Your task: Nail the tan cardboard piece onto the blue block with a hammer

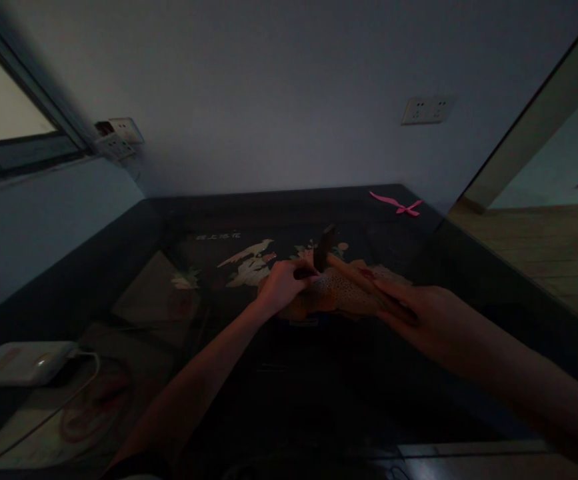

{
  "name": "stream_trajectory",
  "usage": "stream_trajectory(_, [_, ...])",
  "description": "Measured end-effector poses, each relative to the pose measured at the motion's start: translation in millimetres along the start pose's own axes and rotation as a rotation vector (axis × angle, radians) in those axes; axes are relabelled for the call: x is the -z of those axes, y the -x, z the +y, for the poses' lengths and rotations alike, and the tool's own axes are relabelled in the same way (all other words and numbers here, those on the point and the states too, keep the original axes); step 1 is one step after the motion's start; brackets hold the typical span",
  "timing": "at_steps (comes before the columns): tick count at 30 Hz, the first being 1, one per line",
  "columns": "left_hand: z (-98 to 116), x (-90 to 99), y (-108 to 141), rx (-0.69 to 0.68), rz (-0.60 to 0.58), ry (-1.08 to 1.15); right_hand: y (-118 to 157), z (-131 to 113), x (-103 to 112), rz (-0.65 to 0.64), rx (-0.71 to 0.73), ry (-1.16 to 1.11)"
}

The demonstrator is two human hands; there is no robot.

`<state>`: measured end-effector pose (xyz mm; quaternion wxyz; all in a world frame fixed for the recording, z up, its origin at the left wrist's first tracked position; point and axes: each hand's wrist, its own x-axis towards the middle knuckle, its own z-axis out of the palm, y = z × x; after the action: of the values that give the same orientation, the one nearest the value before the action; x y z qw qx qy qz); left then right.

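Observation:
In the middle of the dark glossy table (313, 393) lies a brown, speckled, rough-edged piece (336, 293), perhaps wood or bark; the dim light hides its exact kind. My right hand (421, 310) is wrapped round the wooden handle of a hammer (351, 272), whose dark head stands just over the left part of that piece. Beside the hammer head, my left hand (285, 283) rests at the piece's left end, thumb and forefinger pinched together. Whatever sits between those fingertips is too small and dark to make out.
A pink ribbon (403, 207) lies at the far right corner of the table. On the left is a white power bank (31, 363) with a cable (63, 403). Wall sockets (426, 110) are behind, and a pale bird-and-flower picture (249, 263) decorates the tabletop.

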<state>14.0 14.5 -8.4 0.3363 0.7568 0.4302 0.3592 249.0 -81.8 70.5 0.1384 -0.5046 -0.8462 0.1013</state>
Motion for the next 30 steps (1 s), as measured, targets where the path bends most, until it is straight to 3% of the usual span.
stream_trajectory(5, [0, -2.0, 0, 0.032, 0.018, 0.027, 0, -2, 1, 0.086, 0.046, -0.016])
stream_trajectory(11, [3, 0.3, 0, 0.053, -0.002, -0.037, 0, -1, -6, 0.004, 0.011, 0.074])
stream_trajectory(16, [2, -1.3, 0, 0.066, 0.032, 0.018, 5, -3, -5, 0.058, 0.043, 0.126])
stream_trajectory(30, [-7, -4.4, -1, 0.028, 0.112, 0.068, 3, -4, -12, 0.048, 0.007, 0.149])
